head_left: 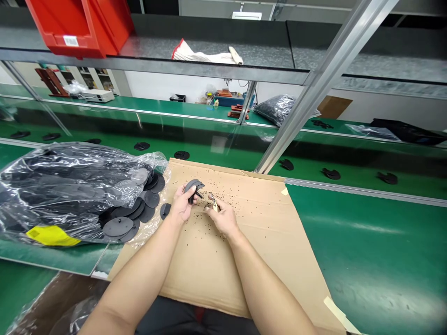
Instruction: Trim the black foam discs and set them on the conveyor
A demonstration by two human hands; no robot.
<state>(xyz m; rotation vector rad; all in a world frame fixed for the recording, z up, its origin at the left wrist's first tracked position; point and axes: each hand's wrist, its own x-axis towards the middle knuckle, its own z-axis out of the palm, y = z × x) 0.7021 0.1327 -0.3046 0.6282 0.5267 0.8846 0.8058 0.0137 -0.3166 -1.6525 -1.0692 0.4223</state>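
Over the cardboard sheet (279, 218), my left hand (182, 202) grips a black plastic part (194, 186) with a curved, rounded edge. Just to the right, my right hand (223, 216) is closed around a small cutting tool (214, 203) with a metal head and a pale handle. The tool's head points toward the black part, with a small gap between them. Tiny black bits (223, 190) are scattered on the cardboard beneath and around both hands. One black disc (165, 211) lies left of my left hand, near the cardboard's left side.
A clear plastic bag (70, 186) spills black discs (118, 226) at the left. Behind the cardboard, spaced black parts (181, 155) lie on a green surface. A slanted metal post (296, 130) rises at the right. A red bin (84, 28) and white glove (206, 56) rest on the shelf above.
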